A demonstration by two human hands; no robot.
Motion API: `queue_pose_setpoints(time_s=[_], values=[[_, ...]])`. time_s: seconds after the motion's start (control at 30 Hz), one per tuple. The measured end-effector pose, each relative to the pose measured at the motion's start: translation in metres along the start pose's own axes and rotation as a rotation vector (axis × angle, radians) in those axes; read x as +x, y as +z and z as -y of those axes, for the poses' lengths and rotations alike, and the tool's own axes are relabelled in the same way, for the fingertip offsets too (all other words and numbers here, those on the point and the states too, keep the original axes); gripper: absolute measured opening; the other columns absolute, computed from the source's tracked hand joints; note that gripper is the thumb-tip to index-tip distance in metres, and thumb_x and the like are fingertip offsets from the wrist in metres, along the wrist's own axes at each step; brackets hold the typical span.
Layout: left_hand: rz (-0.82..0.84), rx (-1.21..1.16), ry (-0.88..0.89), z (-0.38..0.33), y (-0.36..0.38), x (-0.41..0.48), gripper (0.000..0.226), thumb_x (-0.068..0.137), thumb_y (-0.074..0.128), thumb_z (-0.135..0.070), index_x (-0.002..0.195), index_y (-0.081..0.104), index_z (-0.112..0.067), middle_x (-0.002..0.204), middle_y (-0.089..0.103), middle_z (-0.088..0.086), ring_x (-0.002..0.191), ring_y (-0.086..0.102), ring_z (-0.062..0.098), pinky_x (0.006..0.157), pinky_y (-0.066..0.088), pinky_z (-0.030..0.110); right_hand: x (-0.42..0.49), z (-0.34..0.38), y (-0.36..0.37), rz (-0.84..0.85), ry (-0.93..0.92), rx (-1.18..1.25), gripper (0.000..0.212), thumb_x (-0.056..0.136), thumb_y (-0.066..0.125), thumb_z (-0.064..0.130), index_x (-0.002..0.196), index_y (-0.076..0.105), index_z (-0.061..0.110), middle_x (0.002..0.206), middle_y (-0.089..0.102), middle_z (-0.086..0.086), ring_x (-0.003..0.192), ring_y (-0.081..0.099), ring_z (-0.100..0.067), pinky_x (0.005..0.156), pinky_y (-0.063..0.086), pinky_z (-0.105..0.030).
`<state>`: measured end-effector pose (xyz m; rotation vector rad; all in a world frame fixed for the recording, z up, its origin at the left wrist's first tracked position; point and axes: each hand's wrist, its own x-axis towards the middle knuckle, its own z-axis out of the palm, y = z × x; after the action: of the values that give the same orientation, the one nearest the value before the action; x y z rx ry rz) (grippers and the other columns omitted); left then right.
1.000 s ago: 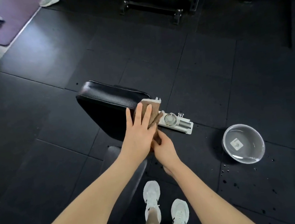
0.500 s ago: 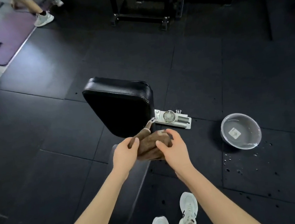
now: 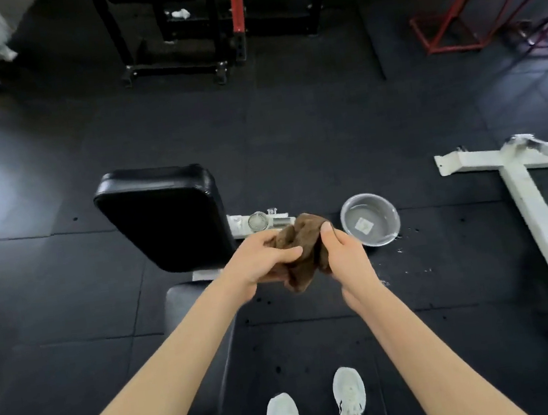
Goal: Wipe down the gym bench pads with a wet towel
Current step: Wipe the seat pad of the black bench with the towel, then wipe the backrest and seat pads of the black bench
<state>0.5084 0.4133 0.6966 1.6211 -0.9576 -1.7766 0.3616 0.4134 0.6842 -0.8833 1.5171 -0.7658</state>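
Note:
A brown towel (image 3: pixel 299 244) is bunched up between both my hands, held in the air to the right of the bench. My left hand (image 3: pixel 258 261) grips its left side with curled fingers. My right hand (image 3: pixel 341 250) grips its right side, thumb on top. The black back pad (image 3: pixel 163 217) of the bench stands tilted to the left of the towel. Below my left forearm lies the black seat pad (image 3: pixel 193 320), partly hidden by that arm.
A steel bowl (image 3: pixel 371 224) with water sits on the floor just right of the towel, with drops around it. A small white fan (image 3: pixel 258 221) lies beside the back pad. A white frame (image 3: pixel 526 197) lies right; a black rack (image 3: pixel 195 27) stands behind.
Both hands lifted the towel off the back pad's right edge, bunched it and carried it right toward the bowl. The view has turned right and up.

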Motion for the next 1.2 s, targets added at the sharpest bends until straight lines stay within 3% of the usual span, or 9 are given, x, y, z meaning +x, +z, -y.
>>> queue_pose_setpoints(time_s=[0.1,0.23,0.33,0.47,0.53,0.7,0.87,1.03,1.2], values=[[0.03,0.057,0.07,-0.031,0.046,0.012,0.028,0.08,0.069,-0.002,0.107,0.065,-0.009,0.098,0.07,0.013,0.082,0.068,0.024,0.072,0.059,0.039,-0.007,0.014,-0.06,-0.105,-0.053,0.022,0.025,0.101,0.042,0.023,0.093,0.065,0.028,0.1,0.068,0.006,0.099,0.062,-0.013,0.089,0.053,-0.037],[0.01,0.229,0.177,-0.071,0.129,0.041,0.02,0.077,0.073,-0.013,0.095,0.065,-0.01,0.093,0.068,0.009,0.083,0.065,0.021,0.061,0.055,0.031,-0.011,0.018,-0.156,-0.348,-0.039,0.059,0.001,0.09,0.06,0.02,0.089,0.059,0.021,0.099,0.065,-0.003,0.095,0.064,-0.021,0.085,0.055,-0.048],[0.074,0.322,0.241,-0.095,0.209,0.062,0.015,0.075,0.075,-0.019,0.082,0.062,-0.016,0.084,0.065,0.004,0.084,0.065,0.024,0.066,0.057,0.039,-0.015,0.015,-0.23,-0.45,-0.026,0.153,0.015,0.085,0.068,0.02,0.095,0.056,0.021,0.1,0.064,-0.002,0.095,0.066,-0.023,0.08,0.058,-0.043],[0.161,0.389,0.237,-0.117,0.325,0.086,0.032,0.071,0.078,-0.027,0.09,0.054,-0.018,0.096,0.064,0.006,0.09,0.065,0.025,0.077,0.057,0.048,-0.011,0.002,-0.328,-0.463,-0.058,0.269,0.054,0.075,0.079,0.029,0.118,0.048,0.023,0.109,0.065,-0.001,0.1,0.065,-0.019,0.089,0.054,-0.041],[0.239,0.361,0.219,-0.127,0.382,0.096,0.029,0.072,0.078,-0.025,0.09,0.058,-0.014,0.097,0.067,0.009,0.089,0.067,0.026,0.078,0.057,0.048,-0.008,-0.003,-0.377,-0.463,-0.071,0.323,0.069,0.074,0.081,0.028,0.127,0.037,0.024,0.114,0.062,0.002,0.104,0.063,-0.015,0.092,0.051,-0.036],[0.449,0.305,0.162,-0.156,0.521,0.12,0.025,0.081,0.072,-0.014,0.102,0.064,-0.004,0.097,0.068,0.017,0.084,0.068,0.026,0.072,0.059,0.043,0.0,-0.011,-0.501,-0.476,-0.143,0.408,0.069,0.075,0.08,0.019,0.131,0.038,0.021,0.121,0.061,0.0,0.107,0.061,-0.008,0.085,0.049,-0.022],[0.64,0.29,0.104,-0.177,0.64,0.146,0.022,0.088,0.064,-0.012,0.109,0.062,-0.006,0.102,0.068,0.015,0.084,0.068,0.024,0.068,0.059,0.034,0.016,-0.019,-0.61,-0.587,-0.195,0.433,0.075,0.067,0.084,0.027,0.132,0.045,0.027,0.124,0.06,0.005,0.114,0.058,-0.008,0.097,0.049,-0.031],[0.817,0.46,0.098,-0.195,0.737,0.189,0.028,0.093,0.055,-0.031,0.108,0.064,-0.01,0.102,0.069,0.014,0.085,0.067,0.022,0.078,0.057,0.037,0.052,-0.03,-0.697,-0.724,-0.221,0.503,0.043,0.085,0.069,0.011,0.124,0.058,0.025,0.115,0.066,0.004,0.108,0.063,-0.012,0.091,0.054,-0.031],[0.851,0.628,0.151,-0.223,0.818,0.249,0.022,0.093,0.055,-0.035,0.103,0.067,-0.02,0.089,0.065,-0.002,0.078,0.062,0.01,0.078,0.056,0.031,0.11,-0.034,-0.777,-0.847,-0.175,0.556,0.026,0.091,0.061,0.008,0.113,0.066,0.021,0.107,0.071,0.001,0.102,0.066,-0.013,0.087,0.054,-0.029]])
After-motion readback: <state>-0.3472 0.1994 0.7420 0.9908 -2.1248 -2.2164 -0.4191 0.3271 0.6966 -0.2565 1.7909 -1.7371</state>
